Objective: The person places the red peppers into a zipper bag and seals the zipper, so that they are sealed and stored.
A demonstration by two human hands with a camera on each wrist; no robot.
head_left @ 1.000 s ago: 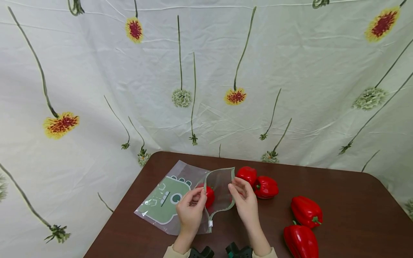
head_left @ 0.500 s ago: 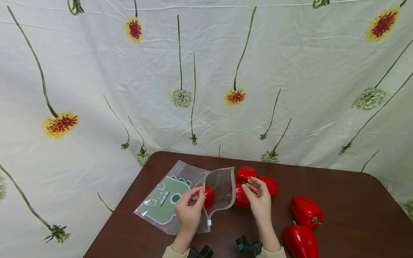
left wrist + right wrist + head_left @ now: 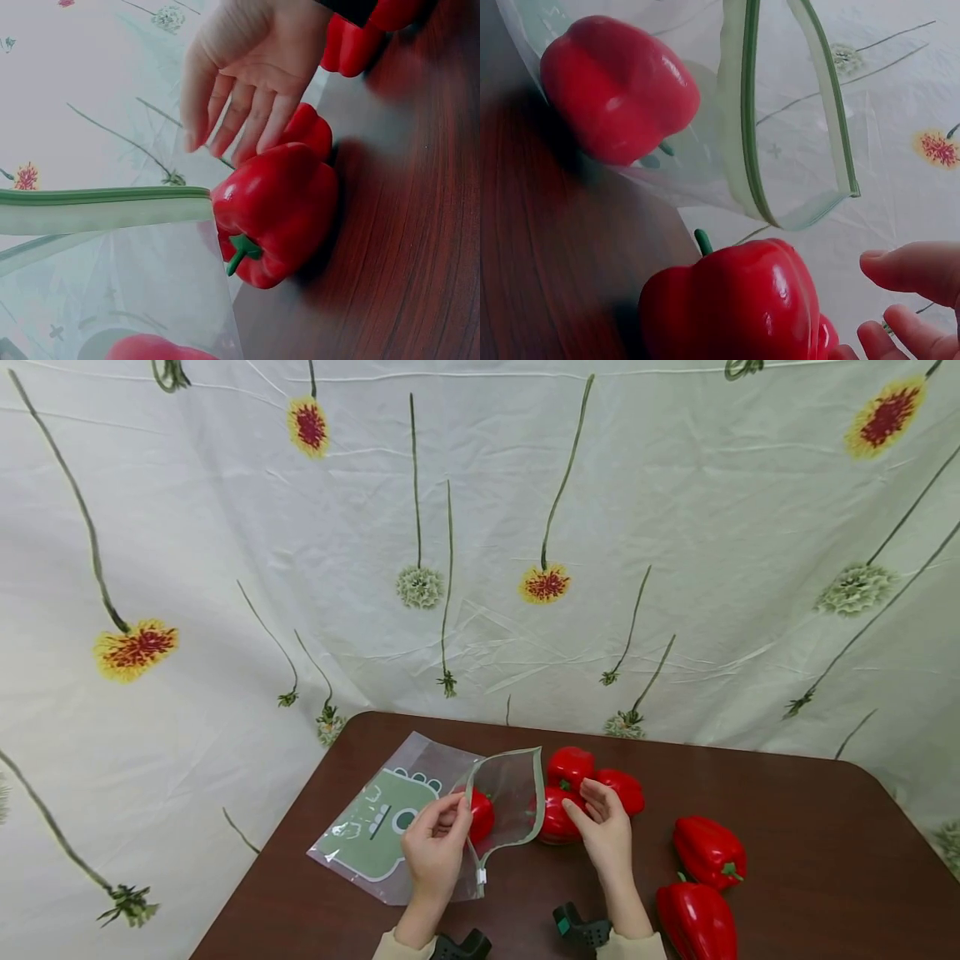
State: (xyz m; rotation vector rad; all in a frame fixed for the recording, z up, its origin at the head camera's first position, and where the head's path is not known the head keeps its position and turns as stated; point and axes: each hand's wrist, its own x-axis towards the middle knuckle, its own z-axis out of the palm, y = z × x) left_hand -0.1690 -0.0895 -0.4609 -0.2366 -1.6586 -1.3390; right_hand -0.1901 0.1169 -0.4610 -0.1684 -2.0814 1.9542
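Observation:
My left hand (image 3: 435,852) pinches the near side of the mouth of a clear zip bag (image 3: 330,847) with a green cartoon print. The bag lies on its side, its green-edged mouth spread wide to the right and its white slider (image 3: 482,876) at the near corner. One red bell pepper (image 3: 622,90) is inside. Just outside the mouth sits another red bell pepper (image 3: 285,210), green stem toward the bag. My right hand (image 3: 606,835) is beside that pepper, fingers loosely bent, thumb apart, holding nothing.
Two more bell peppers, one at the back (image 3: 570,767) and one right of it (image 3: 622,789), sit close behind the right hand. Farther right lie two others (image 3: 708,852) (image 3: 697,918). The brown table (image 3: 817,827) ends at a flowered cloth (image 3: 712,610).
My right hand has left the bag's rim and moved right to the bell pepper by the mouth, which now shows. My left hand keeps its pinch, shifting slightly left.

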